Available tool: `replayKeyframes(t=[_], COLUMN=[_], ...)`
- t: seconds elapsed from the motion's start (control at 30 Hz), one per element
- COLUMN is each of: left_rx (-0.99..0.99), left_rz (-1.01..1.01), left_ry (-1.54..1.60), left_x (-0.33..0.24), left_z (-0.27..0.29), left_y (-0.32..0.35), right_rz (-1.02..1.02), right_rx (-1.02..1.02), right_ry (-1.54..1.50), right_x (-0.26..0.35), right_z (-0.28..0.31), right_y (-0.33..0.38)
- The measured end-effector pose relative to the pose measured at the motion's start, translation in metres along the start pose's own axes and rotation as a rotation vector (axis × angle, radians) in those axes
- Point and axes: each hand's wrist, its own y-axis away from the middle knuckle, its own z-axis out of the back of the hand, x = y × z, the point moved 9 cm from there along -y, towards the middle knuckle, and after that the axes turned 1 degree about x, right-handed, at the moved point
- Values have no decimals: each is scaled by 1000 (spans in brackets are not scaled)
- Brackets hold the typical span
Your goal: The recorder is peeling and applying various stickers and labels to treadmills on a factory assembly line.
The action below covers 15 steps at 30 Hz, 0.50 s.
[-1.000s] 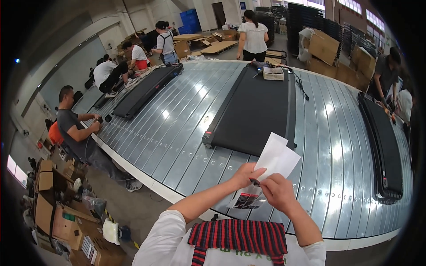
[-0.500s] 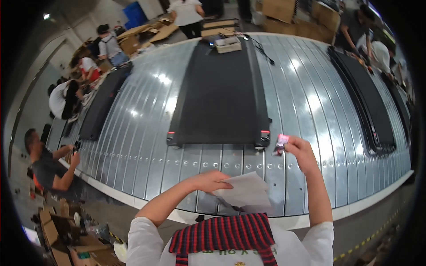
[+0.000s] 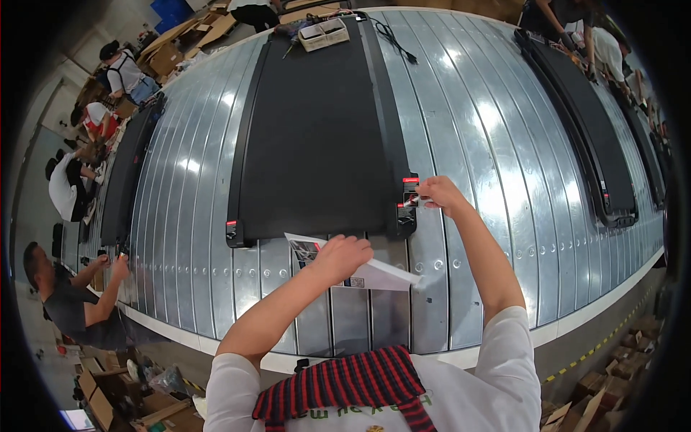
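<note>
A black treadmill deck (image 3: 317,137) lies flat on the metal rollers in front of me, with labelled caps at its near corners. My left hand (image 3: 345,257) is closed on a white printed booklet (image 3: 378,276), tilted just short of the deck's near edge. My right hand (image 3: 440,194) pinches a small red-and-black packet (image 3: 411,189) at the deck's near right corner, close above the corner cap (image 3: 406,216). Whether the packet touches the deck is hard to tell. The other corner cap (image 3: 232,232) is at the near left.
A white tray (image 3: 323,34) sits on the deck's far end, and a black cable (image 3: 394,42) lies beside it. More decks rest on the roller table at left (image 3: 132,169) and right (image 3: 579,129). A co-worker (image 3: 79,288) stands at the left edge. Cardboard boxes (image 3: 108,399) lie below left.
My right hand has brought the packet up and left to the deck's corner. My left hand has moved forward with the booklet, turning it. The view has shifted, so the deck appears nearer.
</note>
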Motion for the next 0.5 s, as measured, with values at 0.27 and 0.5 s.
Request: replayKeyframes(t=[0.27, 0.5], left_rx=[-209, -195], left_rz=[-25, -18], left_ry=[78, 100], left_x=[21, 33], left_z=[11, 4], left_y=[-47, -61], right_rz=[-65, -75], right_rx=[52, 98], right_ry=[-2, 40], right_x=[0, 0], right_z=[-15, -15], right_y=[-20, -27])
